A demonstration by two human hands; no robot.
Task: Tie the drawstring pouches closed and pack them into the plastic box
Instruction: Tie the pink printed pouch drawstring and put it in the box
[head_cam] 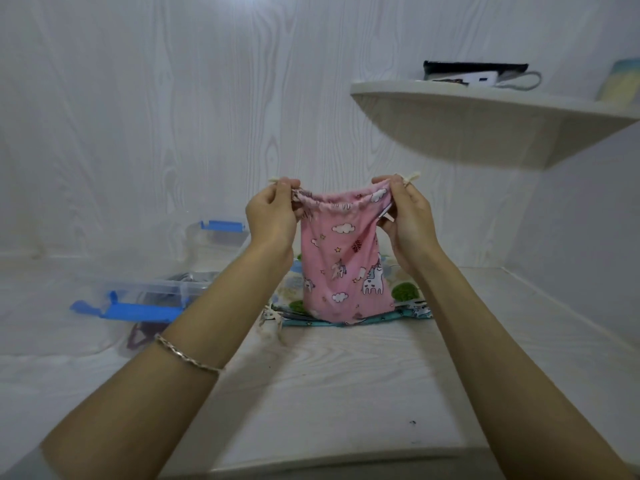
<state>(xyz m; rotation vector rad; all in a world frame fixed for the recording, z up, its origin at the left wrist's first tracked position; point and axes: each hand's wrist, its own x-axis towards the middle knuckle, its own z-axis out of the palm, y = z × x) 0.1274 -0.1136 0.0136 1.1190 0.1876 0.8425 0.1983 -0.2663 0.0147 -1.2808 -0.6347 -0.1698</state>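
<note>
Raised left hand (273,216) and right hand (407,218) pinched the pink pouch (343,265) at its mouth's 9 and 3 o'clock ends, body hanging between.

The pink pouch (341,268) is soft, matt cloth with wrinkles at the top. The plastic box (157,288) is clear and shiny, with smooth blue plastic clips (138,311). The table (346,375) looks like pale, smooth wood with grain lines. The bracelet (187,355) is shiny metal.

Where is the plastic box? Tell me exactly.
In the head view, the plastic box sits on the table at the left, left of the raised pink pouch and the pouches lying beneath it.
</note>
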